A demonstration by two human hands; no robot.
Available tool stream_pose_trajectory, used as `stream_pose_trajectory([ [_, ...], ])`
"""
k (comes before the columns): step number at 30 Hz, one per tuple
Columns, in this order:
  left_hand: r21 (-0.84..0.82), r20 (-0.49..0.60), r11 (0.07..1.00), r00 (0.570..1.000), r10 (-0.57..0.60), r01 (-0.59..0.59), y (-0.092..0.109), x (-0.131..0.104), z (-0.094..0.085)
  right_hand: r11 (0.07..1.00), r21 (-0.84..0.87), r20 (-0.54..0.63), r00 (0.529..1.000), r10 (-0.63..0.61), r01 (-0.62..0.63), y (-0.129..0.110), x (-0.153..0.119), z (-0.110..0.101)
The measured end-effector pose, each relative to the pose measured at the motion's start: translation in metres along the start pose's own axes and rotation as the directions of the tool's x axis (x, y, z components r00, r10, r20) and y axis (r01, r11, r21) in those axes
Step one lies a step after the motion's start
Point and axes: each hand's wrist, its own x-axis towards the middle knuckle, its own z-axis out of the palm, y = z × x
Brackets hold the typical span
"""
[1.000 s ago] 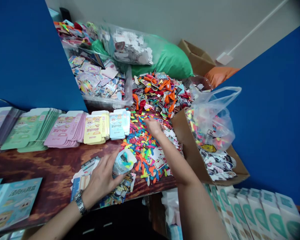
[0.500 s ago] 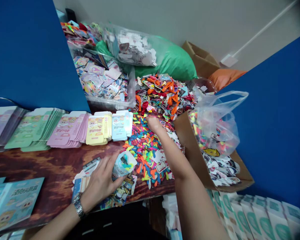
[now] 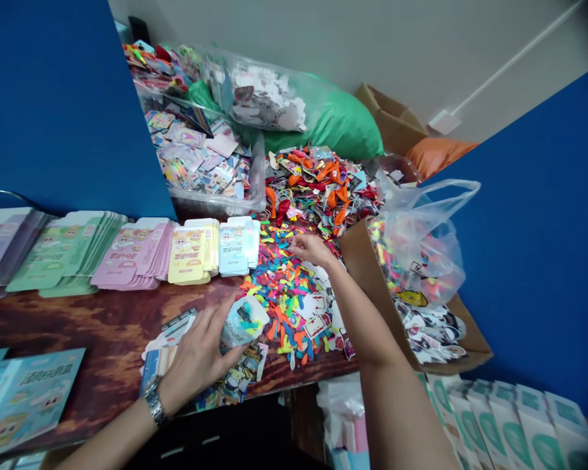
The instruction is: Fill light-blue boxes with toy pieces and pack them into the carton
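Note:
My left hand (image 3: 203,349) is wrapped round a small light-blue printed box (image 3: 238,331). The box's top is open, and a few teal and yellow pieces show inside. Under that hand lie several printed cards (image 3: 249,372). My right hand (image 3: 310,249) is over the far part of a heap of small colourful balloons (image 3: 279,287), its fingers curled together. Whatever the fingertips hold, if anything, is too small to tell. White die-cut stickers (image 3: 317,307) lie at the heap's right side.
Flat boxes in purple, green, pink (image 3: 132,254), yellow (image 3: 192,251) and blue (image 3: 235,247) line the table's back. Behind are a clear bin of cards (image 3: 215,202) and a pile with orange balloons (image 3: 318,173). A cardboard box (image 3: 372,281) stands at right.
My right hand has shifted slightly right and nearer to me, its fingers now curled above the balloons. My left hand and the blue box have stayed in place.

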Motion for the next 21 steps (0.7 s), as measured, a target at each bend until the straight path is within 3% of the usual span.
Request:
stream_pose_trajectory([
  [4,0.020,-0.008,1.000,1.000,0.001,-0.001,0.000,-0.001,0.001,0.997,-0.076,0.000,1.000,0.031,-0.030,-0.002,0.010,0.003],
  [10,0.023,-0.004,1.000,1.000,-0.009,0.010,0.000,0.000,0.003,0.979,-0.200,0.110,0.992,0.065,-0.042,-0.019,0.023,0.018],
  [13,0.018,-0.004,1.000,1.000,-0.009,0.010,-0.001,-0.001,0.003,0.969,-0.242,0.134,0.987,0.092,-0.058,-0.029,0.022,0.016],
  [17,0.031,-0.026,0.999,0.999,-0.023,0.024,-0.005,-0.002,0.002,0.962,-0.267,0.095,0.992,0.084,-0.056,-0.036,0.005,-0.007],
  [21,0.055,-0.089,0.996,0.994,-0.064,0.069,-0.007,0.002,-0.001,0.963,-0.267,0.034,0.999,-0.014,0.023,-0.062,-0.041,-0.031],
])
